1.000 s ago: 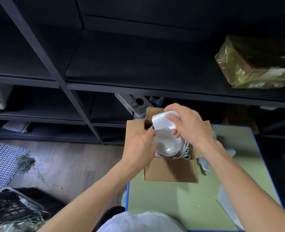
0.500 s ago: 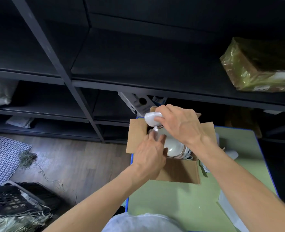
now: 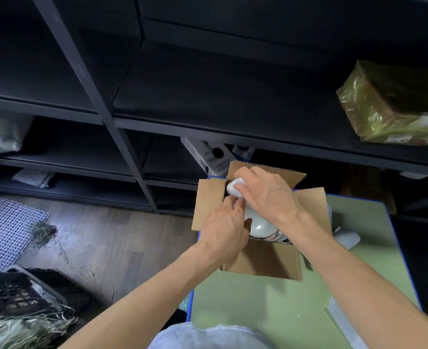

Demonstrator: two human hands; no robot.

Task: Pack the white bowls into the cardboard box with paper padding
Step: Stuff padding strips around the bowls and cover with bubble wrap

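An open cardboard box (image 3: pixel 263 259) stands on the green table (image 3: pixel 258 306) with its flaps spread. Inside it lie stacked white bowls (image 3: pixel 260 224), mostly hidden by my hands. My right hand (image 3: pixel 265 195) grips a rolled white piece of padding (image 3: pixel 234 188) at the box's far left corner. My left hand (image 3: pixel 224 229) reaches into the left side of the box, its fingertips touching the padding beside the bowls.
Dark metal shelving (image 3: pixel 122 117) rises behind the table. A plastic-wrapped parcel (image 3: pixel 394 109) lies on a shelf at the right. White sheets (image 3: pixel 346 238) lie on the table to the right of the box. A black crate (image 3: pixel 14 293) and straw sit on the floor at the left.
My right hand has carried the white padding from above the bowls down to the box's far left corner. My left hand has moved in over the box's left side.
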